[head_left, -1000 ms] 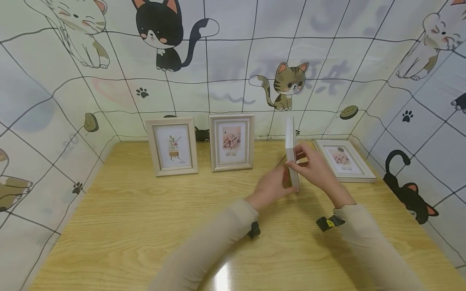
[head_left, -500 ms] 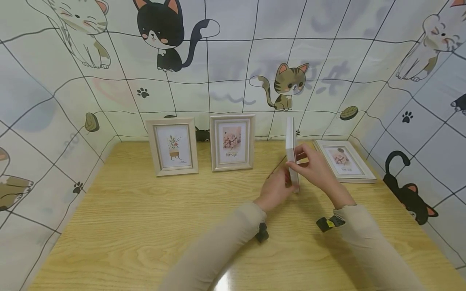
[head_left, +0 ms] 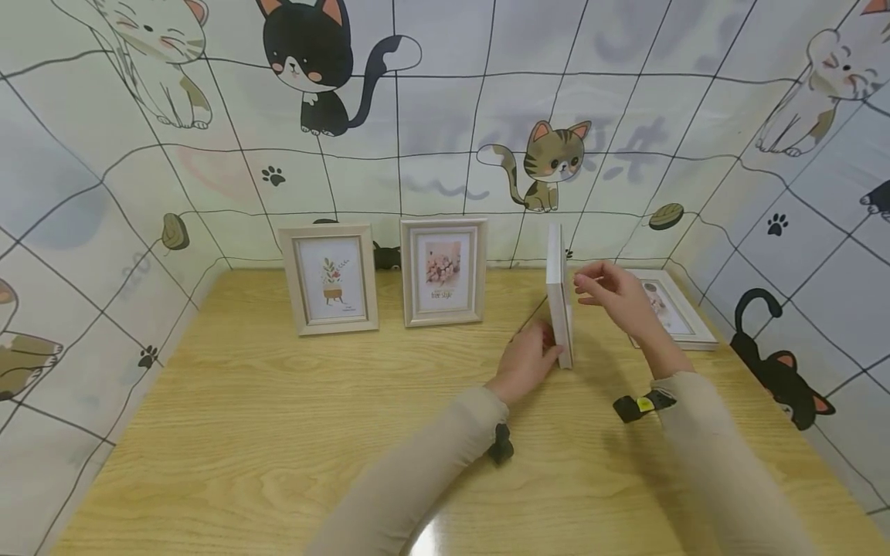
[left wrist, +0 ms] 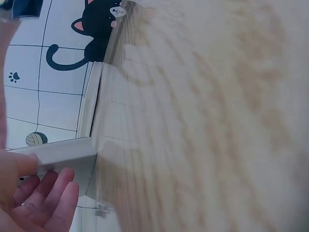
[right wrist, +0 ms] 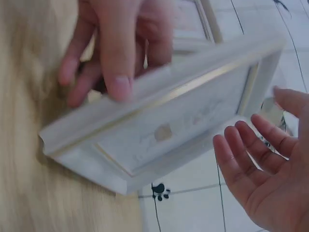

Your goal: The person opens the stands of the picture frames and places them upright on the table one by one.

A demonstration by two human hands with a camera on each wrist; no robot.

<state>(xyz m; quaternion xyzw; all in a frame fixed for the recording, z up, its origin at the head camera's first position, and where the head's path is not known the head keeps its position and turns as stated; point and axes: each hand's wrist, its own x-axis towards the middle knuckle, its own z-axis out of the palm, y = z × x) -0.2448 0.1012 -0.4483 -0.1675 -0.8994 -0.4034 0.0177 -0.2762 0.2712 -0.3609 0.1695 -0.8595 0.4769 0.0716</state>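
Now the right hand [head_left: 615, 297] has been lifted off the upright picture frame [head_left: 558, 301] and drawn back a little to the right, where half a second earlier its fingers were closed on the frame's edge. From this it may be judged that the frame is being left to stand, steadied from one side only. The right grip is opened wide, fingers spread and relaxed, with nothing held; in the right wrist view the palm [right wrist: 263, 176] is seen apart from the frame [right wrist: 164, 125]. The left hand [head_left: 528, 363] is kept on the frame, whose lower edge is pinched between thumb and fingers. The frame is stood edge-on upon the worktop [head_left: 278, 417], between the two standing frames [head_left: 443, 270] and the flat-lying frame [head_left: 677, 313].
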